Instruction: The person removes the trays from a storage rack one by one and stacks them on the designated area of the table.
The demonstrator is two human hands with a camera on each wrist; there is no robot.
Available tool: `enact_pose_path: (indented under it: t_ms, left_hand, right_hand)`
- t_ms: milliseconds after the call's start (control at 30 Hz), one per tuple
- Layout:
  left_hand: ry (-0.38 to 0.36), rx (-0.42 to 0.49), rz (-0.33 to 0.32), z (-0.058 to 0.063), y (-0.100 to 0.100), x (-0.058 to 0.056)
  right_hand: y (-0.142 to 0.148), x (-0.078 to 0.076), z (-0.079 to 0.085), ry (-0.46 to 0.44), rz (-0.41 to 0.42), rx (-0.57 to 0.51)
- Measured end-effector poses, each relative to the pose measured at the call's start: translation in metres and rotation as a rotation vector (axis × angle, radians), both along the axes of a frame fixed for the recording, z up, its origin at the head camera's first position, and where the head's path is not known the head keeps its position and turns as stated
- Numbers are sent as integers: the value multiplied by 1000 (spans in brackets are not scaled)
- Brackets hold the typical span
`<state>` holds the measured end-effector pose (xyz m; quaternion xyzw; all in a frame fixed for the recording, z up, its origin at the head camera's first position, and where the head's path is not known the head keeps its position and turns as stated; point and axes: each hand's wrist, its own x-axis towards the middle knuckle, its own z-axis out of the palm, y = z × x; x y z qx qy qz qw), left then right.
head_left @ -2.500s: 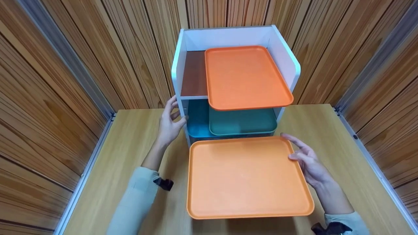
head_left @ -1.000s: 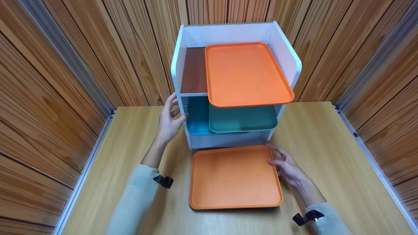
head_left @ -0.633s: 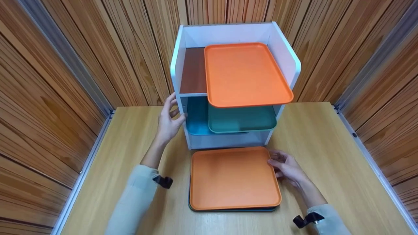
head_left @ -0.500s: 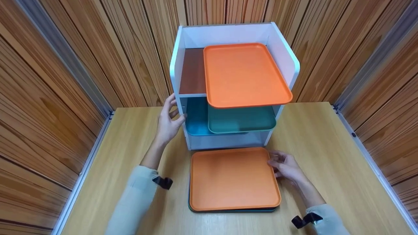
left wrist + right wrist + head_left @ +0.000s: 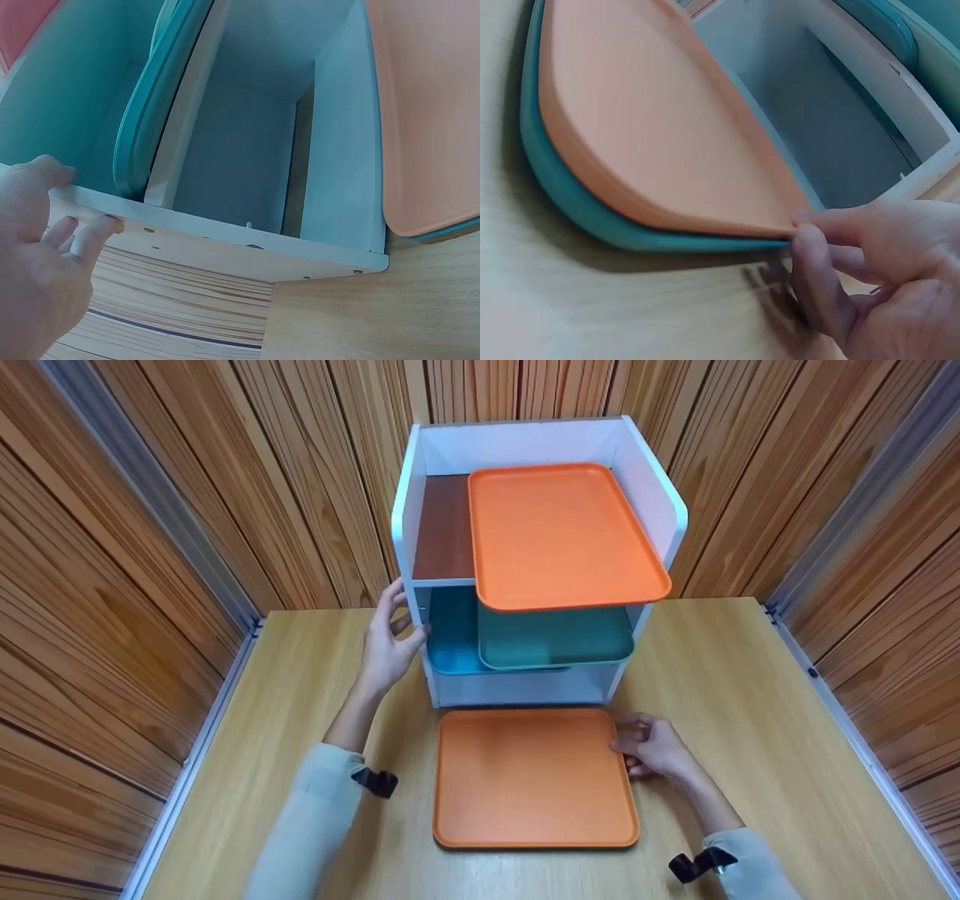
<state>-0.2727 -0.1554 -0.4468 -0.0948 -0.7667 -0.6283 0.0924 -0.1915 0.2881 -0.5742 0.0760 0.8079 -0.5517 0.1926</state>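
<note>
"What's on your feed, left side?"

"I see a wood-plank wall (image 5: pixel 112 547) above the left edge of the bench (image 5: pixel 307 660), then the left hand (image 5: pixel 386 649), gripping the white shelf unit (image 5: pixel 403 525) by its left panel."

"And the middle?"

"The front orange tray (image 5: pixel 534 776) lies on the bench just before the shelf unit, a teal tray (image 5: pixel 645 240) beneath it."

"Right?"

"The right hand (image 5: pixel 652 746) pinches the orange one's right edge; whether the teal too, I can't tell. A metal rail (image 5: pixel 872 757) lines the bench's right edge."
</note>
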Motion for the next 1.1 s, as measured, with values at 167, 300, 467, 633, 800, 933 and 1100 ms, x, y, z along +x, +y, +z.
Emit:
enact_pose_path:
  t_ms: [167,300,467,633,800,933,1100]
  left_hand:
    - [10,6,5,1,0,1]
    - [2,5,8,0,0,1]
    - [3,9,3,0,1,0]
    - [8,12,0,2,1,1]
    - [6,6,-1,3,1,0]
    - [-3,8,-1,3,0,0]
    - [-1,-3,3,1,0,1]
  right_hand:
    - [1,-1,-2,-23,0,-28]
    - [1,0,0,-21,11,-2]
    - [-2,2,2,21,14,37]
    - [-7,2,5,121,-8,111]
    - [-14,0,5,222,-33,222]
    - [-15,-2,5,230,-36,247]
    - [-12,0,8,203,-16,214]
